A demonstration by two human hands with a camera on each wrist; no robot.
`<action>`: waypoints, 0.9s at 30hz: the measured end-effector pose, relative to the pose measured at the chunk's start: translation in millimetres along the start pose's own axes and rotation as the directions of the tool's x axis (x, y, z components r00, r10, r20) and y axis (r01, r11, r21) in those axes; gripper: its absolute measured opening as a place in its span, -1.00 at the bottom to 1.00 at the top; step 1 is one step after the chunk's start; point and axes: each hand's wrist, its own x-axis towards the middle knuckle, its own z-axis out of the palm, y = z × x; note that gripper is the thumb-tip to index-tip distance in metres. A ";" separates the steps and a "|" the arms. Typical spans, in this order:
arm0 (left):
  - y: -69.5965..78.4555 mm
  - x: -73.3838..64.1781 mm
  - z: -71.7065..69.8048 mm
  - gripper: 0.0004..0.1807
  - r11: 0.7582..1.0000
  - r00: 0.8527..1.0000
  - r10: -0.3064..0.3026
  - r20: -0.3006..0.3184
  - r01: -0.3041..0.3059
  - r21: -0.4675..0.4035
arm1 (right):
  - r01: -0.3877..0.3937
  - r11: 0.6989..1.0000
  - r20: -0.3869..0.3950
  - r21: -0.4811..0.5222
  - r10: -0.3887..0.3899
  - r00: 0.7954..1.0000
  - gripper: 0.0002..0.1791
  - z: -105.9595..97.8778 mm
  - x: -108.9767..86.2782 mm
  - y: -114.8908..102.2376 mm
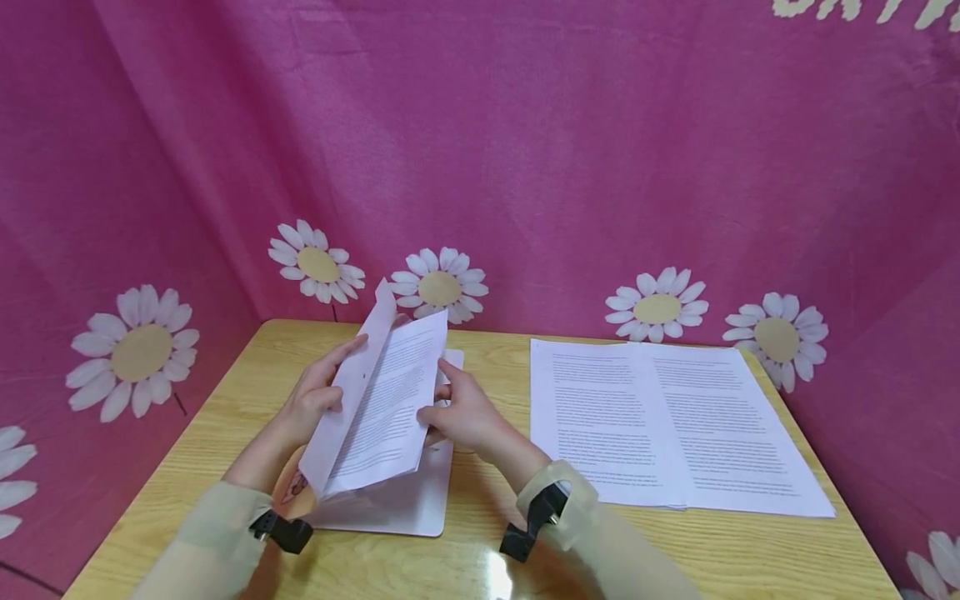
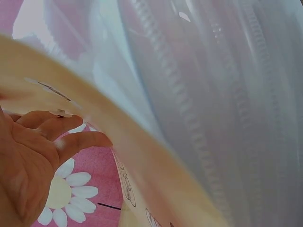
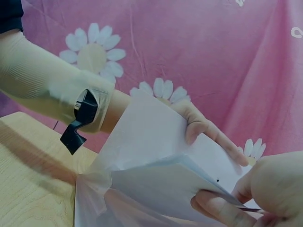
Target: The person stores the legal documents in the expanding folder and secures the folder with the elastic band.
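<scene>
Backdrop: pink cloth (image 1: 525,167) patterned with white daisies (image 1: 657,309) hangs behind and at both sides of a wood-grained table (image 1: 277,358).
Folder: its white lower panel (image 1: 382,517) lies flat on the left part of the table, presumably as a firm bed under the work; its pale flap (image 1: 352,392) stands tilted above it.
Cover: in the left wrist view, an orange cover (image 2: 156,175) with line drawings curves beside clear plastic (image 2: 236,118); its bowing suggests that it bends readily.
Left hand: at the flap's left edge, the hand (image 1: 311,404) extends its fingers, with the thumb set well apart; this wide spacing probably spreads support along a floppy edge. Whether thumb and fingers pinch the flap cannot be told.
Right hand: thumb and bent fingers of this hand (image 1: 465,417) close on the right edge of the sheaf, with only the paper's thickness between them; such a pinch would hold the sheets together.
Sheaf: the printed pages (image 1: 393,392) tilt above the lower panel, just beside the flap. Their lean away from the flap leaves a gap between the two, likely useful for seeing inside. How deep their hidden edge sits cannot be told.
Loose pages: a left stack (image 1: 600,417) and a right stack (image 1: 720,417) lie flat with adjoining edges, well apart from the folder, an arrangement that leaves both texts visible.
</scene>
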 end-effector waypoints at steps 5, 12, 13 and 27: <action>1.7 -0.8 -0.1 -0.01 1.000 1.000 -0.008 0.004 0.008 -0.018 | -0.016 0.999 0.002 -0.029 0.016 1.000 0.05 5.5 1.5 -1.3; 1.9 -1.7 0.3 -0.01 0.998 1.000 -0.012 0.022 0.013 -0.054 | -0.020 1.000 0.031 0.006 0.019 0.999 0.06 10.5 4.0 0.9; 1.4 -1.8 0.2 -0.02 0.998 1.000 -0.009 0.023 0.010 -0.056 | -0.021 1.000 0.039 0.010 0.020 0.999 0.07 9.8 4.1 1.1; -2.1 -2.5 -0.8 0.00 0.997 1.000 -0.009 0.028 0.011 -0.070 | -0.089 0.995 0.138 0.039 0.082 0.987 0.00 -8.8 8.1 -1.6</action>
